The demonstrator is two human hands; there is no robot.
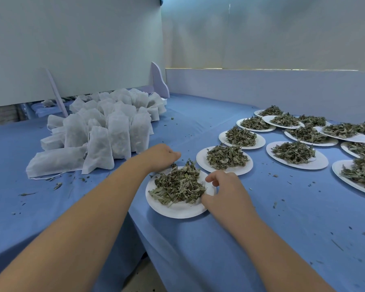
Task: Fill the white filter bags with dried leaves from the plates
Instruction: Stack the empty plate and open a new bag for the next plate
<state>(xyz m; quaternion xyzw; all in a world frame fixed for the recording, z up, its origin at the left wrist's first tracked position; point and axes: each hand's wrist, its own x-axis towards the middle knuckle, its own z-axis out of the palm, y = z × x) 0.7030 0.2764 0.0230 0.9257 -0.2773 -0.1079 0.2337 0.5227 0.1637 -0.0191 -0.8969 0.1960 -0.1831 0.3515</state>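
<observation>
The step in hand looks like the start of a new filling: both hands are at the nearest plate [177, 211], whose heap of dried leaves [178, 184] seems untouched, and neither holds a bag. The white filter bags [105, 127], plump and probably already filled, stand in a crowd to the left of and beyond that plate on the blue tabletop [261, 228]; more plates [202, 163] of leaves lie beyond it and to its right. The left grip [159, 155] reaches over the plate's far left rim, knuckles up, fingers curled down behind the leaves; whether it clasps rim or leaves I cannot tell. The right grip [226, 190] sits at the plate's right rim, thumb against the edge of the heap, fingers loosely curled above it; whether it holds anything is unclear. Next, I judge, an empty bag must be fetched and held open, then the leaves pinched gently, since they are brittle and scatter.
</observation>
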